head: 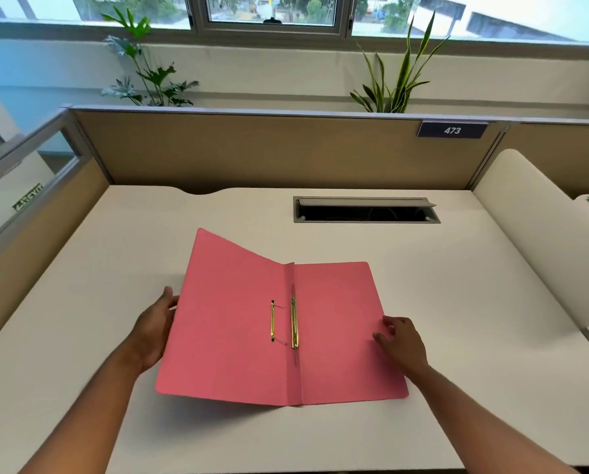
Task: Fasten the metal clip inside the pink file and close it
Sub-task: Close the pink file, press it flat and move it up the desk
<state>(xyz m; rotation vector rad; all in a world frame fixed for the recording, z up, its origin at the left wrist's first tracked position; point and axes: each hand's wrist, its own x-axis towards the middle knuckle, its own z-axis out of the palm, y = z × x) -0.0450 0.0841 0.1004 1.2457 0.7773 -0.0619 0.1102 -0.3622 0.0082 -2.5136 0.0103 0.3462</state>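
The pink file [337, 319] lies open on the white desk [457, 285]. Its right cover rests flat, while the left cover is lifted off the desk at an angle. My left hand [156, 326] holds the outer edge of the raised left cover, fingers behind it. My right hand [400, 340] rests with spread fingers on the right cover near its outer edge. Beside the spine sit two gold metal pieces: a short clip bar [272, 319] on the left cover and a longer clip strip [294, 323] along the fold.
A rectangular cable slot [366, 210] with an open lid is set in the desk behind the file. A tan partition [252, 148] with a "473" plate [452, 130] closes the back; plants stand behind it. A curved white divider [532, 217] rises at right.
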